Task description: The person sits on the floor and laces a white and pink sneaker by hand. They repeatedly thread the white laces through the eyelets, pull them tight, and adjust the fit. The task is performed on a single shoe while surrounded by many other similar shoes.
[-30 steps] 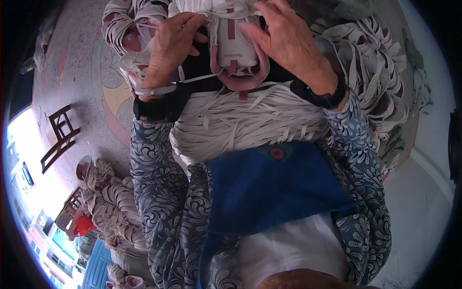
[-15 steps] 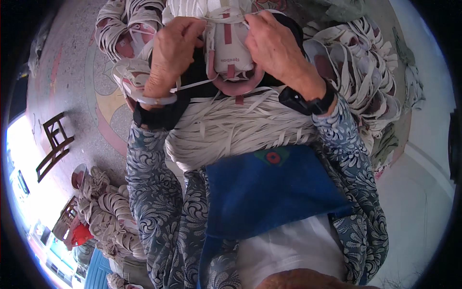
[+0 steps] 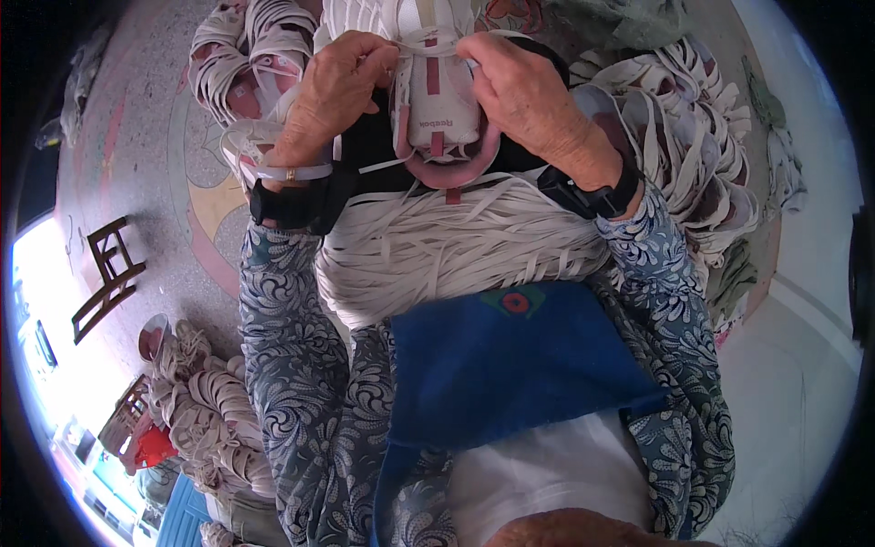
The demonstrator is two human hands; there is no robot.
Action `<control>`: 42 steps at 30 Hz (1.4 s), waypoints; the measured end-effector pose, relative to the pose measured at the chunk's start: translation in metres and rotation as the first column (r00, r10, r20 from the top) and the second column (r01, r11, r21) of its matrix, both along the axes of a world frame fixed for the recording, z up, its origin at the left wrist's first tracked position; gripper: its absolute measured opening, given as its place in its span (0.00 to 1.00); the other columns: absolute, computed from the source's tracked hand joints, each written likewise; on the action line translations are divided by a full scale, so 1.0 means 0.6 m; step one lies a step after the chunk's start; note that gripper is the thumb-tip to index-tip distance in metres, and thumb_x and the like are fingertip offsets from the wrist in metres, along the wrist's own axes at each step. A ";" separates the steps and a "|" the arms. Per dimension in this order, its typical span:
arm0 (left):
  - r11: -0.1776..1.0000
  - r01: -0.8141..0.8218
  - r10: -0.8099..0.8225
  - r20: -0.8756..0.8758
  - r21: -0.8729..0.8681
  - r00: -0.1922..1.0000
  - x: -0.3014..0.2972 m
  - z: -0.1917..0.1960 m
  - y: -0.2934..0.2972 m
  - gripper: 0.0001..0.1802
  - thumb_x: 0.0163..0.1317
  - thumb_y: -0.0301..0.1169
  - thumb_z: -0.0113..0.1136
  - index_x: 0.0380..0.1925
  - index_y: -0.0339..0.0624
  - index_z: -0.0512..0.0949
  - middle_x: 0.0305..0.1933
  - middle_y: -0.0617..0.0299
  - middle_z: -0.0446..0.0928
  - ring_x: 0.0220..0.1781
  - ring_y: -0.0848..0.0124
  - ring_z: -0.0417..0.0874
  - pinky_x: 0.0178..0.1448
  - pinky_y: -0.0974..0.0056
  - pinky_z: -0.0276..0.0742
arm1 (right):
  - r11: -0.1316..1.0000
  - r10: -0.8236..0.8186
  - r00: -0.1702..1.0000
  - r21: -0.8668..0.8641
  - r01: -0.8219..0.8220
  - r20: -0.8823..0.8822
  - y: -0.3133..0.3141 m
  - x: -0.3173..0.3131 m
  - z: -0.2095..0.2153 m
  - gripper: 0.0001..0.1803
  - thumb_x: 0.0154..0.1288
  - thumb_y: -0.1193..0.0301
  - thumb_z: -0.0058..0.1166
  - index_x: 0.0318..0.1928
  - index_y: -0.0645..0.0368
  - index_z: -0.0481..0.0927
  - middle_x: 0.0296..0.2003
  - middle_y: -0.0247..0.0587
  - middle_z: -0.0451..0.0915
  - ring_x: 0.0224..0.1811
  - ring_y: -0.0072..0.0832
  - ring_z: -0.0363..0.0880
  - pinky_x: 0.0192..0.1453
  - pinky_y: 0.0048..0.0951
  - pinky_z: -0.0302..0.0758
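Shoe (image 3: 447,109) at wearer's 12 o'clock; left hand (image 3: 342,80) at its 9, right hand (image 3: 536,96) at 3, both pinching lace (image 3: 417,46). Uneven tug could make it slip.

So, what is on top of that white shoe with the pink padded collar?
Across the shoe lies a flat white lace, pinched by the left hand and the right hand. The bits inside each grip are hidden from view.
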State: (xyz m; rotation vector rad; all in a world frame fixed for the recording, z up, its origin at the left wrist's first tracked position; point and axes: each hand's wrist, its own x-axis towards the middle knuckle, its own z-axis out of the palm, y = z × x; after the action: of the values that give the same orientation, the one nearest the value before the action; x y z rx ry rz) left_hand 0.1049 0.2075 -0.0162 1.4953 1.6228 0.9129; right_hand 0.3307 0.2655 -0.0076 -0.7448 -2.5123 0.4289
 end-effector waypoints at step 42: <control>0.947 0.102 -0.028 -0.239 0.304 0.971 -0.005 -0.022 0.001 0.16 0.62 0.38 0.59 0.37 0.34 0.81 0.28 0.60 0.79 0.27 0.75 0.80 0.26 0.69 0.79 | 0.951 -0.260 0.964 0.186 0.246 0.056 -0.068 -0.082 0.000 0.09 0.56 0.68 0.58 0.35 0.58 0.75 0.31 0.40 0.75 0.27 0.41 0.81 0.27 0.37 0.79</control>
State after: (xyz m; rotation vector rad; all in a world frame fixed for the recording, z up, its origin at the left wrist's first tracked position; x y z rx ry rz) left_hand 0.1016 0.2084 -0.0293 1.9263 1.6329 1.0273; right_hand 0.2814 0.2247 -0.0077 -1.0134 -2.4429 0.0848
